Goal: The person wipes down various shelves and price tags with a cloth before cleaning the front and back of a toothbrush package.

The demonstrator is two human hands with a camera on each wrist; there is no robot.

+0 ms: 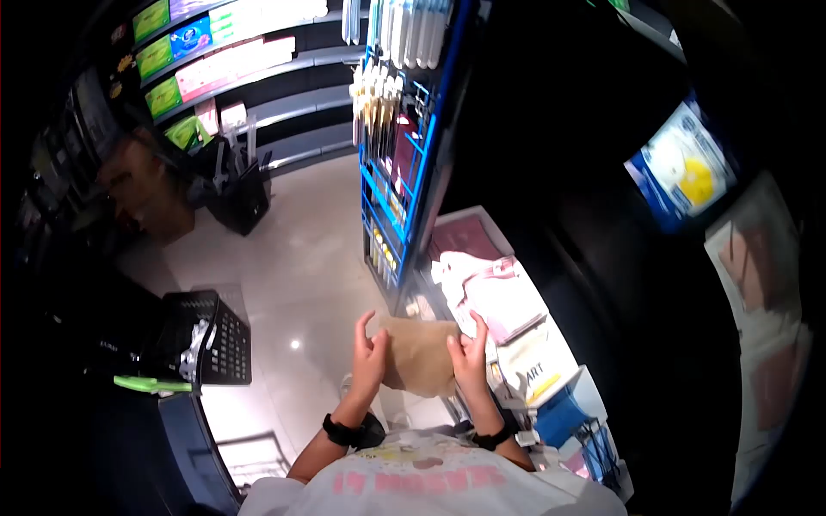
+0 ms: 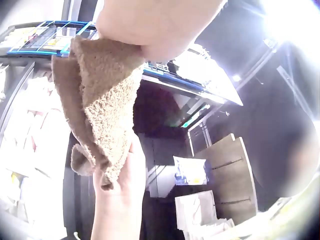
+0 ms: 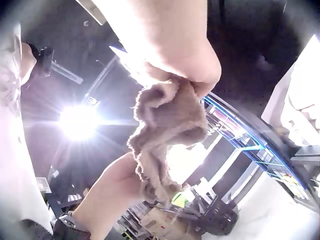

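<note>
A small brown terry towel [image 1: 420, 354] is stretched between both hands in front of the white shirt. My left hand [image 1: 370, 361] grips its left edge, thumb over the front. At the opposite edge my right hand [image 1: 470, 359] pinches it, its index finger pointing up. In the left wrist view the towel [image 2: 111, 90] shows a looped pile and hangs in layers, with the left hand [image 2: 157, 22] close above. From the right wrist, the towel [image 3: 172, 117] looks wavy and bunched along its edge, beneath the right hand [image 3: 185, 55].
A blue wire rack [image 1: 404, 163] with hanging goods stands ahead. Pink and white packs [image 1: 499, 297] lie on the shelf to the right. A black basket [image 1: 228, 344] is at left, and a black bin [image 1: 237, 198] stands on the pale floor farther off.
</note>
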